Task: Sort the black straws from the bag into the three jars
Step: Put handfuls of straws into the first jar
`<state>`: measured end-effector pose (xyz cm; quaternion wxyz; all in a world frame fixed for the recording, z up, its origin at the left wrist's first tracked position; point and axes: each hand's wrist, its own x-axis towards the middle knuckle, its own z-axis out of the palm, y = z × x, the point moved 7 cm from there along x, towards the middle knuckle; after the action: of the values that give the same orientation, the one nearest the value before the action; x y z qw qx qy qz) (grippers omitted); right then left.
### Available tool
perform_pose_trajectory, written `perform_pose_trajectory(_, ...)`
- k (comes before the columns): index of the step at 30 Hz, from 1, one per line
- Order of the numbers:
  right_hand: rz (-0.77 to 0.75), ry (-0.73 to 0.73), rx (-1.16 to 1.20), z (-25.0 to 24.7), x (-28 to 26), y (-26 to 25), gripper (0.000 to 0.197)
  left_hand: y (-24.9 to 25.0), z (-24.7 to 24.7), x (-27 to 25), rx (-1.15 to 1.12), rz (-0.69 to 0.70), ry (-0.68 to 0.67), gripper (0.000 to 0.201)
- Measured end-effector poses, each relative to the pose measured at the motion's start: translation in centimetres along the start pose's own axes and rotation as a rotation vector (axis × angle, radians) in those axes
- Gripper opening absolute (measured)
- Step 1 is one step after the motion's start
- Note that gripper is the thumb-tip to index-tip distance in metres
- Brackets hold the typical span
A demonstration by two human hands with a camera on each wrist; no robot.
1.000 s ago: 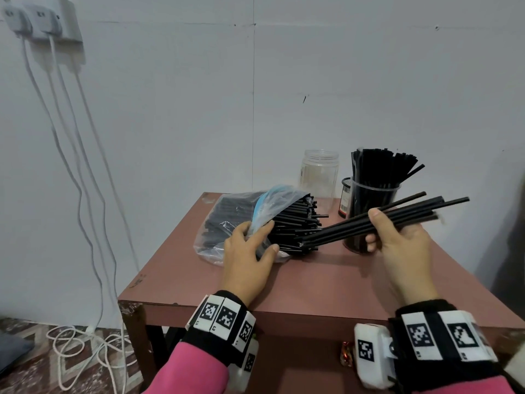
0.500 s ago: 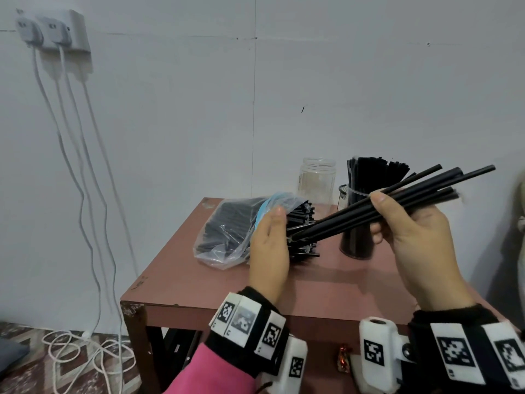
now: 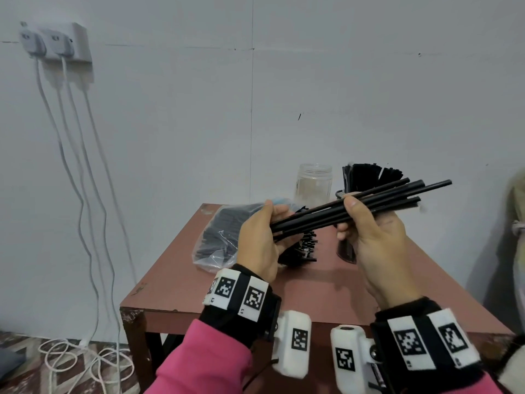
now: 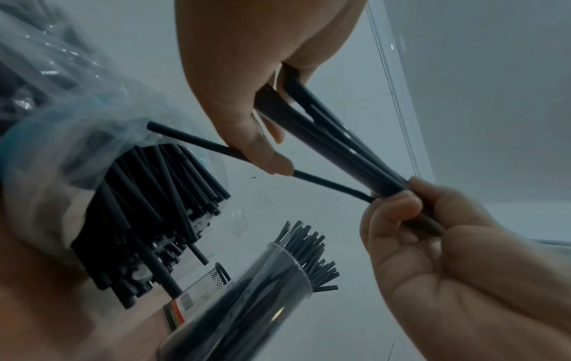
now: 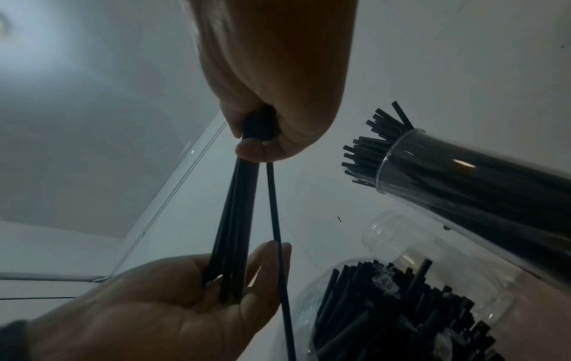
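The right hand (image 3: 377,237) grips a small bundle of black straws (image 3: 369,200) near its middle, thumb on top and fingers curled beneath, the bundle slanting up to the right above the table (image 3: 312,291). The left hand (image 3: 257,237) closes its fingers round the lower ends of the same bundle; in the left wrist view one straw (image 4: 324,182) splays away from the rest, running behind the thumb.

The step in hand looks like gathering and evening up a handful drawn from the bag (image 3: 218,237), which lies on its side on the table with many straws spilling from its mouth. Behind the hands stand a clear jar (image 3: 314,182) that appears empty and a jar packed with straws (image 3: 360,177); a third jar seems to sit between them, though only a sliver of it shows.

The next move likely calls for pulling the stray straw back into line, tipping the bundle upright, and lowering it into the empty jar, since the full one has little room left.
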<state>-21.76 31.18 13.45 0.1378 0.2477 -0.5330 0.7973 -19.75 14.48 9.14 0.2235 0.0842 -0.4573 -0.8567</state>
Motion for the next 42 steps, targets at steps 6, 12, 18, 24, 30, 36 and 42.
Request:
perform_pose_trajectory(6, 0.022, 0.009, 0.016, 0.8, -0.1, 0.6, 0.013, 0.0, -0.2, 1.3, 0.011, -0.008, 0.052, 0.03)
perform_pose_trajectory(12, 0.017, 0.027, -0.005, 0.1, 0.6, 0.8, 0.012, -0.6, 0.5, 2.0, 0.053, -0.025, -0.016, 0.034)
perform_pose_trajectory(18, -0.019, 0.101, -0.032, -1.2, 0.7, 0.4, 0.016, 0.0, 0.4, 2.0, 0.073, 0.064, -0.026, 0.056)
perform_pose_trajectory(24, -0.031, 0.131, -0.044, -2.2, 0.9, 0.1, 0.019, -0.6, -0.3, 1.9, 0.183, 0.026, -0.017, 0.059)
perform_pose_trajectory(30, -0.016, 0.198, -0.036, -3.0, 0.9, 0.2, 0.022, -0.2, 0.3, 1.6, 0.34, 0.125, -0.032, 0.054)
perform_pose_trajectory(36, 0.007, 0.241, 0.073, -3.8, 1.1, -0.1, 0.013, -0.1, -0.1, 1.5, 0.41, 0.171, -0.029, 0.06)
perform_pose_trajectory(42, 0.041, 0.216, 0.183, -4.7, 1.7, -1.5, 0.015, -0.3, -0.9, 2.1, 0.246, 0.16, 0.016, 0.055)
